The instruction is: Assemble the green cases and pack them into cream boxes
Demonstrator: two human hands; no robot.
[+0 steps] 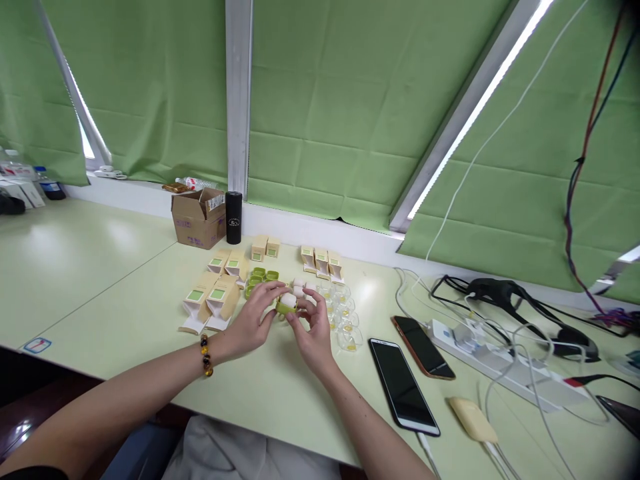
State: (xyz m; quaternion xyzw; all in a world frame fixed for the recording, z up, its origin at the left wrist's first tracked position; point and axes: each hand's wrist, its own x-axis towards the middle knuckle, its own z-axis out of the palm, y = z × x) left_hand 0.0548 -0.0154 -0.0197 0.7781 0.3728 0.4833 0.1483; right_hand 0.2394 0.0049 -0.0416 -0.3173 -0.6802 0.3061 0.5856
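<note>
Between my two hands, above the table, is a small green square container (pixel 285 309) with a white piece (pixel 289 300) seated in it. My left hand (pixel 254 316) grips the container from the left, fingers at its top edge. From the other side, my right hand (pixel 314 331) holds it with thumb and fingers. Just behind lie more white pieces (pixel 299 291), partly hidden by my fingers. Several green containers (pixel 254 281) sit beyond my left hand. To the right stand rows of clear plastic cups (pixel 349 323) with yellow spots.
Open cream cartons (pixel 222 297) lie at left, with more cartons (pixel 321 262) behind. A cardboard box (pixel 199 220) and black tumbler (pixel 233 218) stand by the wall. At right are a white-edged phone (pixel 403 385), another phone (pixel 423 347), a power strip (pixel 500 369) and tangled cables.
</note>
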